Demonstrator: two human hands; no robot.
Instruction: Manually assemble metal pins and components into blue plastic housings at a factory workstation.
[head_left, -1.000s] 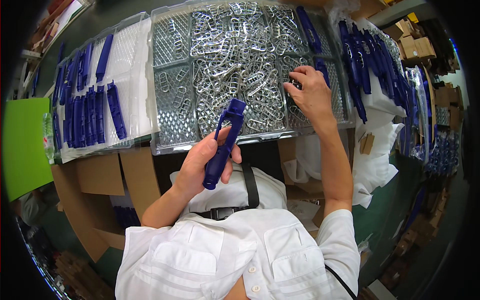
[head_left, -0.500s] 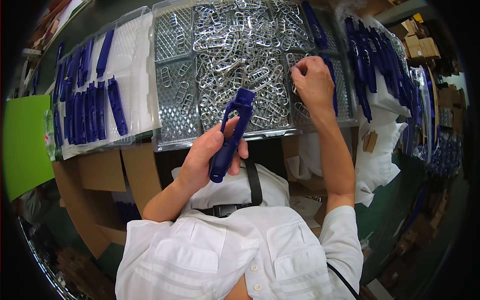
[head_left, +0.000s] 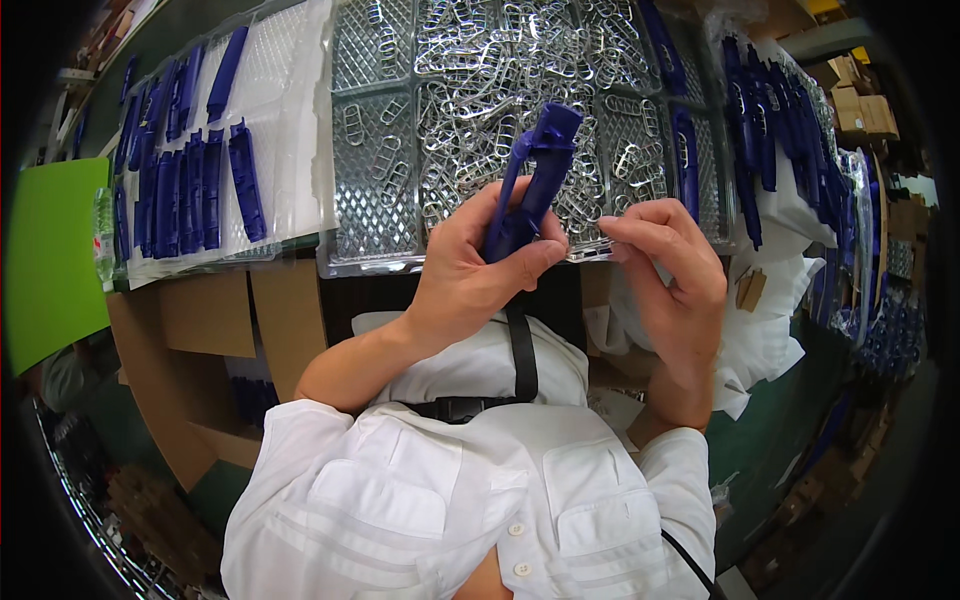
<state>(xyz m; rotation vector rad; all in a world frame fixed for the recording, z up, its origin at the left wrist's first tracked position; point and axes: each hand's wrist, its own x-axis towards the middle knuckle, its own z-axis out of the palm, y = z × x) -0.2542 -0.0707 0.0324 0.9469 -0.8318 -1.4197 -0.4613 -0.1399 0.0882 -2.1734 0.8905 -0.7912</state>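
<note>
My left hand (head_left: 462, 272) is wrapped round a dark blue plastic part (head_left: 550, 172), long and hollow with a slim side arm. It tilts up and away over the near edge of a clear compartment tray (head_left: 372, 238). To its right, my right hand (head_left: 680, 280) pinches a small shiny metal link (head_left: 592, 253) between thumb and fingertips, close to the left hand but apart from it. Many similar oblong metal links (head_left: 480, 110) lie heaped in the tray's middle, with a few scattered in its side compartments.
At left, several blue plastic parts (head_left: 183, 200) lie in rows on a white sheet (head_left: 290, 150). More blue parts (head_left: 760, 120) are piled at the right on white foam. An open cardboard box (head_left: 205, 325) stands below the left table edge. A green panel (head_left: 55, 260) is at far left.
My right hand has come back from the tray's right compartment toward the left hand, with a metal link now visible in its fingers. The left hand has raised the blue part and moved it rightward.
</note>
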